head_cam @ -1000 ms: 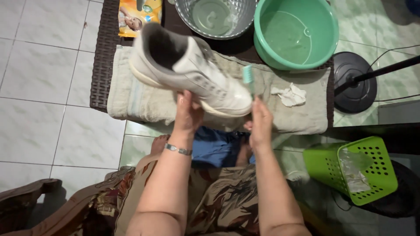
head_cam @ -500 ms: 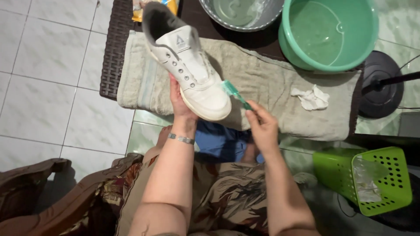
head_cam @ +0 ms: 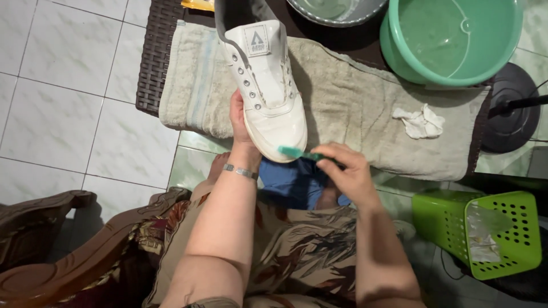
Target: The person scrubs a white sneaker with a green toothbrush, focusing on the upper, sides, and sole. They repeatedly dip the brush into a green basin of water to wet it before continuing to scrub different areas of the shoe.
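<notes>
Over towel (head_cam: 342,91) — shoe (head_cam: 265,85) now turned toe toward person, held from below by left hand (head_cam: 240,122), fingers wrapped on side. Right hand (head_cam: 345,171) pinches green brush (head_cam: 299,153), bristles moved onto toe edge — scrubbing shifted from side to toe.

I see a dark wicker table (head_cam: 149,68) with a beige towel (head_cam: 342,108) spread over it. Behind the towel stand a green basin (head_cam: 456,43) and a metal bowl (head_cam: 337,11); a crumpled white cloth (head_cam: 421,121) lies on it.

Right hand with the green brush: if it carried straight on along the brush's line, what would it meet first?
Most likely the toe of the white shoe: the green brush in the right hand points left, its head already at the toe's edge.
</notes>
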